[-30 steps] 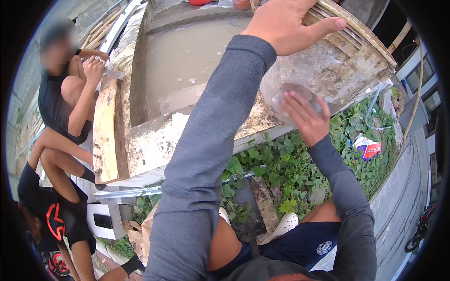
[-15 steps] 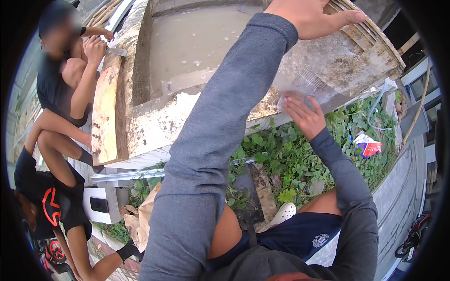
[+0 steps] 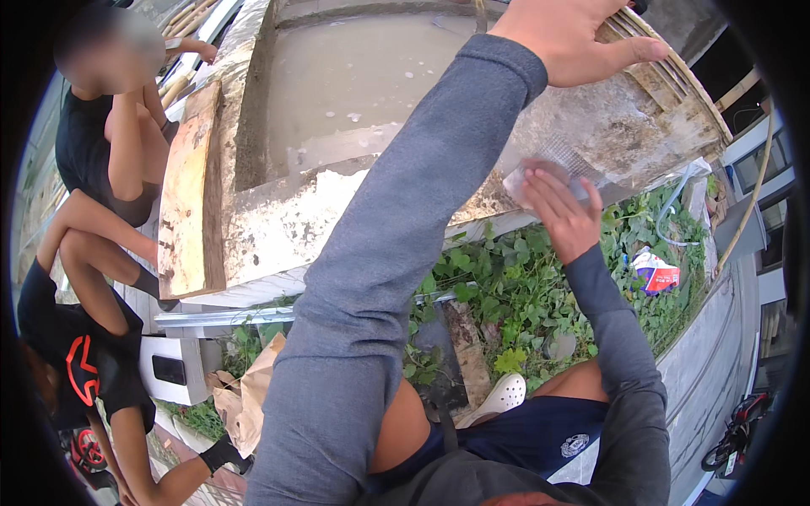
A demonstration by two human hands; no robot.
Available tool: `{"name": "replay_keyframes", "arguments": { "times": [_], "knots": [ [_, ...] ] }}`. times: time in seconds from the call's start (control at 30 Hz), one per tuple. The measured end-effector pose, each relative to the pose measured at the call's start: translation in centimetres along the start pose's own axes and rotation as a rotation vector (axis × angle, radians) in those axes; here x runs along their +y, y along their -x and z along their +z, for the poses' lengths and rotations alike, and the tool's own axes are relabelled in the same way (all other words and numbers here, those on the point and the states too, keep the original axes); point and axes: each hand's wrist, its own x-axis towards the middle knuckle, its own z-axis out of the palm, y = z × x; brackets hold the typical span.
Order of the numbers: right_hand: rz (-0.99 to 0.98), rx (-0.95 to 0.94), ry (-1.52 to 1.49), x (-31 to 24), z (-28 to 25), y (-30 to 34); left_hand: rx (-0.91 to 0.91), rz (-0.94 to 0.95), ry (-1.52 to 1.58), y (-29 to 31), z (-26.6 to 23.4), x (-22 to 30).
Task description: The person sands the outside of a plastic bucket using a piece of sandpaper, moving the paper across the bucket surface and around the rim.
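Observation:
At the top edge, my left hand (image 3: 582, 42) rests over the stained slab (image 3: 650, 126), thumb stretched out to the right; its other fingers are mostly out of frame. My right hand (image 3: 563, 211) lies lower on the same slab, fingers extended over a flat, translucent, greyish piece (image 3: 516, 179) and pressing on it. Right beside these fingertips is a grid-textured patch (image 3: 567, 156) on a wet-looking area. Left of my left forearm, a rectangular basin (image 3: 337, 84) holds murky grey water with bits of foam.
Two people sit at the left, one (image 3: 110, 110) near a wooden plank (image 3: 190, 194), another (image 3: 93, 337) below. Green plants (image 3: 523, 278) grow under the slab's front, with a crumpled packet (image 3: 656, 274) among them. A phone (image 3: 169, 369) lies on a white block near torn brown paper (image 3: 257, 396).
My right hand has shifted slightly right with the translucent piece. The upper person at the left has raised a hand toward their head; the small tool it held no longer shows.

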Motion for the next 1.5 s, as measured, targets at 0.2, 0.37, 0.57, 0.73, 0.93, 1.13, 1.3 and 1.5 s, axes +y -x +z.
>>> {"name": "replay_keyframes", "arguments": {
  "times": [0.2,0.37,0.57,0.73,0.93,1.13,1.3,1.5],
  "knots": [
    [-0.127,-0.217,-0.122,0.1,0.9,2.7,-0.045,-0.059,-0.029,1.0,0.2,-0.3],
    [0.041,0.000,0.058,1.4,-3.1,-2.0,-0.024,-0.013,-0.043,-0.1,-0.6,-0.6],
    [-0.150,-0.214,-0.086,-0.2,1.1,3.3,-0.030,-0.024,0.013,1.0,0.0,-0.6],
    [-0.015,0.008,0.008,1.7,-1.6,-0.8,-0.047,-0.054,-0.008,1.4,-0.9,-0.5],
    [-0.135,-0.326,-0.162,-0.2,1.0,3.2,-0.021,0.017,-0.039,1.2,0.0,-0.6],
    [-0.105,-0.071,-0.064,1.7,-0.6,1.7,-0.044,-0.055,-0.021,2.1,-0.9,-0.4],
    [-0.104,-0.309,-0.190,-1.8,0.4,4.0,-0.041,0.014,-0.053,1.6,-1.6,0.1],
    [-0.015,-0.385,-0.383,-2.3,-6.3,3.0,-0.114,-0.008,-0.074,0.6,-2.2,0.3]
  ]
}}
